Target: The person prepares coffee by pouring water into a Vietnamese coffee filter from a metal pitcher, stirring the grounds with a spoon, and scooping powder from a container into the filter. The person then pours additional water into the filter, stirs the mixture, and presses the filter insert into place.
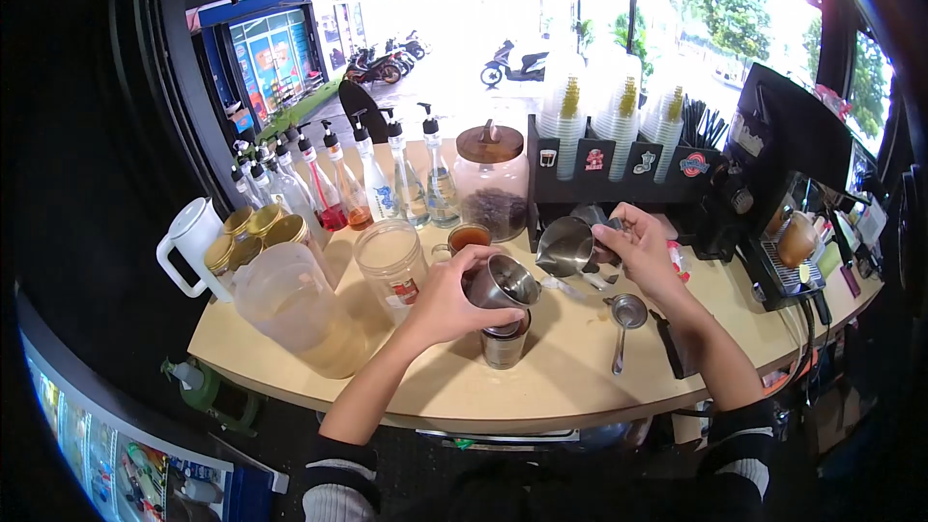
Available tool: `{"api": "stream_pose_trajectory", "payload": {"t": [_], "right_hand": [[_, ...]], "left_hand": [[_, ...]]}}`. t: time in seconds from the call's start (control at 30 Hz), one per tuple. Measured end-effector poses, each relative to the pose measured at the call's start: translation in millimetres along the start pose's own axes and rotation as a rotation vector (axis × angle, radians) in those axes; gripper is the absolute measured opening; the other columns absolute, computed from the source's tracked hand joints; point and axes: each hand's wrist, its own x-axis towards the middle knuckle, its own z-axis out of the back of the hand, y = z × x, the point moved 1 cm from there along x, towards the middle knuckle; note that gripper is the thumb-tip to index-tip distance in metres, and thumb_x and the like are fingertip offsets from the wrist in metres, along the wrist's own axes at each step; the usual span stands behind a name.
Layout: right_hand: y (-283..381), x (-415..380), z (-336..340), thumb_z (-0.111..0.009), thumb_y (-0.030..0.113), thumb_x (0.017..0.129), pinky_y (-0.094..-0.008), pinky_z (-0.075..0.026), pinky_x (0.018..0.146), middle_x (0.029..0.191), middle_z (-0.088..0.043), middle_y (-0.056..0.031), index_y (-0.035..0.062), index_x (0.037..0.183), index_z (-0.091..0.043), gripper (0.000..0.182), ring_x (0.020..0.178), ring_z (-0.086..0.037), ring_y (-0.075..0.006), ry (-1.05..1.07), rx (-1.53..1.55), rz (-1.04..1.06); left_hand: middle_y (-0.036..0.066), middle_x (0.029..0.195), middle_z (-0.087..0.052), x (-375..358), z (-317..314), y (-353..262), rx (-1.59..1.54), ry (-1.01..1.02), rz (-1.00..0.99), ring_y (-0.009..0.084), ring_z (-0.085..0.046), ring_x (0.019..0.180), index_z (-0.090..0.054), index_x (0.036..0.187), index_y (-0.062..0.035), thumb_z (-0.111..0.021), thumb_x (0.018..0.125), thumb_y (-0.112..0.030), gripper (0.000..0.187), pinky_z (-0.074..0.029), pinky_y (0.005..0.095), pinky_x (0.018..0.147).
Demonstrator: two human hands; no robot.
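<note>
My left hand (pixel 449 302) is wrapped round a metal cup (pixel 509 282), tilted with its mouth toward the right. Directly beneath it, a second metal cup (pixel 505 348) stands upright on the counter. My right hand (pixel 640 240) grips the handle of a steel pitcher (pixel 566 246), which is tipped toward the left, its spout near the tilted cup. Behind my left hand is a glass cup of brown liquid (pixel 470 237). A small strainer (pixel 627 311) with a handle lies on the counter below my right hand.
On the wooden counter (pixel 445 391) are a large plastic pitcher (pixel 290 300), an open jar (pixel 391 261), a white jug (pixel 193 242), pump bottles (pixel 377 174) and a lidded jar (pixel 490 179). A black cup rack (pixel 599 188) and a coffee machine (pixel 773 203) stand at the right.
</note>
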Motion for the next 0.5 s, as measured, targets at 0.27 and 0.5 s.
{"api": "stream_pose_trajectory", "payload": {"t": [0.27, 0.5], "right_hand": [[-3.7, 4.4, -9.9, -0.064, 0.006, 0.088, -0.0187, -0.051, 0.058, 0.070, -0.049, 0.0055, 0.0045, 0.077, -0.047, 0.020, 0.063, -0.049, 0.0002, 0.027, -0.018, -0.009], [0.5, 4.6, -15.4, -0.063, 0.006, 0.088, -0.0181, -0.052, 0.058, 0.068, -0.045, 0.0075, 0.0061, 0.075, -0.045, 0.023, 0.061, -0.044, 0.0026, 0.035, -0.068, 0.006]], "left_hand": [[0.009, 0.106, -0.064, -3.3, 0.2, -1.0, -0.003, 0.012, 0.017, 0.0176, -0.060, 0.099, -0.053, 0.118, -0.0018, -0.088, 0.058, -0.027, 0.074, -0.046, 0.0327, 0.089], [0.009, 0.105, -0.063, -4.4, -3.0, 2.4, 0.028, -0.006, 0.016, 0.0173, -0.060, 0.096, -0.053, 0.118, -0.0016, -0.088, 0.058, -0.027, 0.073, -0.047, 0.0325, 0.087]]}}
